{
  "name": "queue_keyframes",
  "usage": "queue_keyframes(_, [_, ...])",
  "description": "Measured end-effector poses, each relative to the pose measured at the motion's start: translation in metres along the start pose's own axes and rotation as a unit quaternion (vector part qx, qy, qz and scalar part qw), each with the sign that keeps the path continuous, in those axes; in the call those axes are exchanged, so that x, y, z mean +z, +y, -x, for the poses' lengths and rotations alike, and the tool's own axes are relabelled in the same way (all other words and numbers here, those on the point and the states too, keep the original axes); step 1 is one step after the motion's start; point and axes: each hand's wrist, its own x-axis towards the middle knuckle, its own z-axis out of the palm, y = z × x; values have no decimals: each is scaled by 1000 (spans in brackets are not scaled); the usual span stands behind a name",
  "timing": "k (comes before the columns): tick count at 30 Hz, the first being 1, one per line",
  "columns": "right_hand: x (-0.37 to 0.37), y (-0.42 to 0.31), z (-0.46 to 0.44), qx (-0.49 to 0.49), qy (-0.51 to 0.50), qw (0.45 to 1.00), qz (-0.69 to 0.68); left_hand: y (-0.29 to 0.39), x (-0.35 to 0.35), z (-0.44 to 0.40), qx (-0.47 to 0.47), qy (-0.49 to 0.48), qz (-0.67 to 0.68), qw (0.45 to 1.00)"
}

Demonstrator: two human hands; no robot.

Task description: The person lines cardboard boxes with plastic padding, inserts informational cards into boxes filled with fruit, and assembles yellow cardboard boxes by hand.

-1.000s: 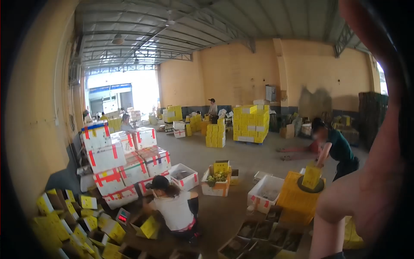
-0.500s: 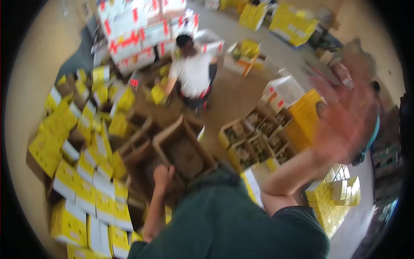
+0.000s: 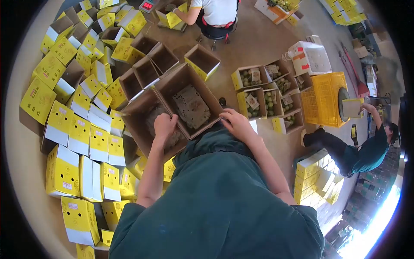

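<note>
Two large open cardboard boxes stand side by side against my front, tilted in view. My left hand (image 3: 165, 127) is closed over the walls where the left box (image 3: 137, 113) meets the right box (image 3: 183, 77). On the right box's near right rim, my right hand (image 3: 237, 124) has its fingers bent over the edge. A pale sheet with dark holes (image 3: 191, 106) lies at the bottom of the right box. Something greyish lies in the left box, partly covered by my left hand and forearm.
Many yellow-and-white cartons (image 3: 58, 123) crowd the left. Several fruit-filled boxes (image 3: 254, 103) stand right of centre, beside a yellow crate (image 3: 321, 99) and a white foam box (image 3: 312, 58). One person (image 3: 217, 13) sits ahead; another (image 3: 364, 151) holds a small box at right.
My right hand, raised and blurred at the right before, has come down onto the right box's rim. My left hand keeps its hold. The view has tilted downward.
</note>
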Motion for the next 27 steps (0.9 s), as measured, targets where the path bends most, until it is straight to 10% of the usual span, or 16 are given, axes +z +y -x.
queue_keyframes(12, [-2,37,-22,-24,-20,999,-7,53,23,-35,59,-73,-64,994])
queue_keyframes(20, [161,67,-171,25,-200,862,465,95,-4,-34,93,-106,-94,986])
queue_keyframes(22, [226,96,-187,198,-32,965,167,121,-7,-27,39,-119,-68,990])
queue_keyframes(23, [255,111,-206,333,164,919,-131,116,-8,-29,119,-110,-114,980])
queue_keyframes(24, [277,133,-210,410,346,739,-406,120,-9,-27,96,-106,-127,982])
queue_keyframes(25, [170,102,-179,442,177,841,-257,125,-16,-26,71,-99,-144,982])
queue_keyframes(27, [170,108,-163,403,157,874,-221,128,-20,-25,86,-85,-152,981])
